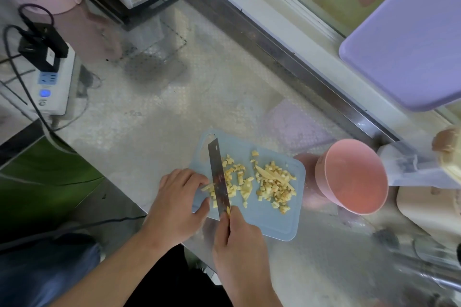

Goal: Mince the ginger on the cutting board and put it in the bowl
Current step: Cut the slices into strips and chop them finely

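Shiny metal worktop (pixel 154 117) under a window sill, power strip (pixel 51 82) off to the left. On the blue board (pixel 269 222), the right hand (pixel 237 239) grips the knife (pixel 219 182), blade down among the ginger (pixel 269 182) (diced bits, a few slivers). Left hand (pixel 179 197) rests at the board's edge, fingers curled, steadying a strip against the blade. Pink bowl (pixel 354 177) sits just right, nothing in it.

A shiny metal counter (pixel 154 112) carries a blue cutting board (pixel 277 219), pink bowl (pixel 354 182) and power strip (pixel 53 85).
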